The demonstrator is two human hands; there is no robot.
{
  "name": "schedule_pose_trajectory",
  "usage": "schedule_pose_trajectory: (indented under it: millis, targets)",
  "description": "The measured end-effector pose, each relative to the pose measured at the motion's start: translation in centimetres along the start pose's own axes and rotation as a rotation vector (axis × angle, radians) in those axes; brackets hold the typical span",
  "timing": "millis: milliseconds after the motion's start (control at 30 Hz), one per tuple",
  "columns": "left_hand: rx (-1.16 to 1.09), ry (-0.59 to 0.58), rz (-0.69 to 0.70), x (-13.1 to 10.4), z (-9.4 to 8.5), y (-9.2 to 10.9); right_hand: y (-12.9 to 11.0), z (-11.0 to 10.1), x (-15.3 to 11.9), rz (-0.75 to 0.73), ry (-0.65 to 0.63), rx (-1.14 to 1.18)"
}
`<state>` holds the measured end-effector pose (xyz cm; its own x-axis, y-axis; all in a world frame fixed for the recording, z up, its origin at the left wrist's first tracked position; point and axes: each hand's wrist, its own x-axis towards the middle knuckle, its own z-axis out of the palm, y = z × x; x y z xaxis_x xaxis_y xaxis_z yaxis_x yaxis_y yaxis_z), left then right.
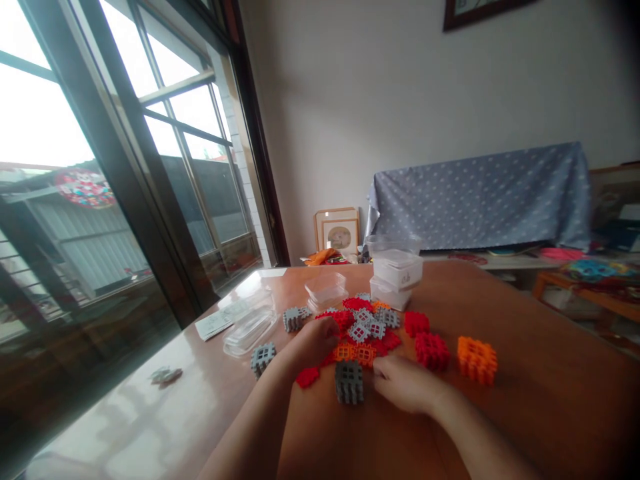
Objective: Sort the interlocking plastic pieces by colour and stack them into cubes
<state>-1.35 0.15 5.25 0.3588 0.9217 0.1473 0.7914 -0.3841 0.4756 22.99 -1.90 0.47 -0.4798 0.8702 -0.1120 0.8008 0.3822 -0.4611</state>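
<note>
A loose pile of red, orange and grey interlocking plastic pieces (361,327) lies mid-table. My left hand (316,341) reaches over the pile's left side, near red pieces; its fingers are curled and what they hold, if anything, is hidden. At the pile's right front edge, my right hand (397,381) has its fingers bent beside an orange piece (365,355); its fingertips are too small to read. Between the wrists stands a dark grey stack (349,382). Red stacks (432,351) and an orange stack (477,361) stand to the right, grey stacks (263,359) to the left.
Clear plastic boxes (397,270) are stacked behind the pile, with another clear container (326,291) beside them. Transparent lids (250,331) and a paper sheet (214,323) lie at the left. A small crumpled item (166,376) rests near the left table edge.
</note>
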Motion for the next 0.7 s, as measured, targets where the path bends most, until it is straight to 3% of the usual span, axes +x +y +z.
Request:
schedule_pose_trajectory:
  millis: [167,400,700]
  targets:
    - [0.125,-0.06,0.04,3.4,0.3,1.3,0.0,0.1,-0.1,-0.021,0.022,0.029]
    - [0.227,-0.141,0.036,7.7,2.8,2.5,-0.4,-0.3,-0.4,-0.058,0.101,0.039]
    - [0.338,-0.166,-0.046,10.1,5.2,2.9,-0.9,-1.0,-1.2,-0.041,0.069,0.13]
